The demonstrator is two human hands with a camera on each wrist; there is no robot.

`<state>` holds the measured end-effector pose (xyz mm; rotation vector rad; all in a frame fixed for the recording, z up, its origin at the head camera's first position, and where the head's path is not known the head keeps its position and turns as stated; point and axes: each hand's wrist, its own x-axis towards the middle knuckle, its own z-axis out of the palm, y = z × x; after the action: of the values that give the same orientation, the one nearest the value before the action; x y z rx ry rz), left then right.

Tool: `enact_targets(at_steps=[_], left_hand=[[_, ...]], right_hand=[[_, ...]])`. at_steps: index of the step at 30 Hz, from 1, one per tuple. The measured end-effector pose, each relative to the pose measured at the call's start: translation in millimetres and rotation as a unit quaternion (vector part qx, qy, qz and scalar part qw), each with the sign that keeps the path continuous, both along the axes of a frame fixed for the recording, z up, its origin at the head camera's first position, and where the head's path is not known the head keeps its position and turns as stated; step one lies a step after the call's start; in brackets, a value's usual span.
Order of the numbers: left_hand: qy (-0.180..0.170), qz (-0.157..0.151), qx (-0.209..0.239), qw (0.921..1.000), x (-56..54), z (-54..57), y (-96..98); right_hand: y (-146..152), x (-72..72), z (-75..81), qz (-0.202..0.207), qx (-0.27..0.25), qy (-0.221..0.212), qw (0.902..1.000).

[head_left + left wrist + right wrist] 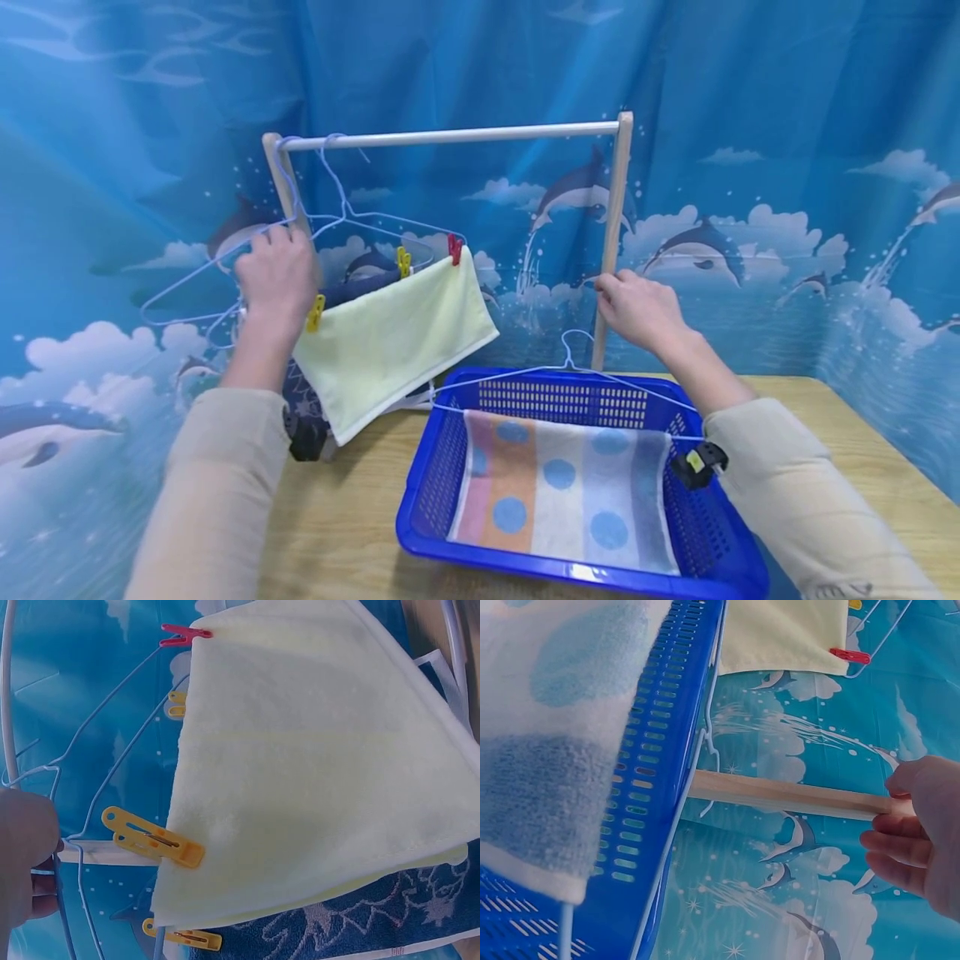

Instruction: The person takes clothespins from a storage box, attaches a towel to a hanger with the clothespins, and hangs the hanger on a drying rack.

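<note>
rack: stands between the hands, its metal rod (480,134) spanning above both; the left hand (276,271) is at the left post, the right hand (637,307) at the right.
hands: well apart; the right pinches its post between thumb and fingers; the left has curled fingers, seemingly round its post, with wire against them, though how much wire is caught i cannot tell.
rack risk: an uneven lift or push by the hands could skew the frame, and the hooks could slide along the rod.
front hanger (198,270): hooked just above the left hand, one shoulder reaching out to its left; wire trapped under those fingers could unhook if the hand pulls away.
pale yellow towel (397,329): hangs slanting just right of the left hand, held by a red peg (455,250) and a yellow peg (315,313); a jolt could swing it, and a peg with a shallow bite could let go.
dark blue towel (360,900): behind the pale one, partly hidden; the two could rub or tangle as they sway.
basket (408,517): nearer the person, below and between the hands, on the table (337,517).
spotted towel (558,512): inside the basket on its own hanger (567,360), whose hook rises near the right post, below the right hand; a shifted rack could snag it.
</note>
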<state>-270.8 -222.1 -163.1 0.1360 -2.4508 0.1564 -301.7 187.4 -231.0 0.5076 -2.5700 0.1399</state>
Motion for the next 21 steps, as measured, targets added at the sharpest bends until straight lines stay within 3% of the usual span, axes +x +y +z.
enact_targets(at_steps=[5, 13, 17, 21], left_hand=[[0.031, -0.001, 0.005, 0.9995, -3.2, -6.9, 0.9], [0.100, -0.009, -0.002, 0.9949, -10.2, -27.3, 2.3], [0.102, -0.025, 0.005, 0.9945, -13.3, -35.7, 10.1], [0.081, -0.043, 0.024, 0.9955, -15.4, -40.5, 24.7]], right_hand=[[3, 4.5, -1.4, 0.003, 0.011, -0.018, 0.9998], [11, 17.5, -7.5, 0.017, 0.035, -0.058, 0.9976], [18, 26.7, -9.8, 0.026, 0.038, -0.075, 0.9961], [30, 36.5, -11.5, 0.035, 0.043, -0.079, 0.9953]])
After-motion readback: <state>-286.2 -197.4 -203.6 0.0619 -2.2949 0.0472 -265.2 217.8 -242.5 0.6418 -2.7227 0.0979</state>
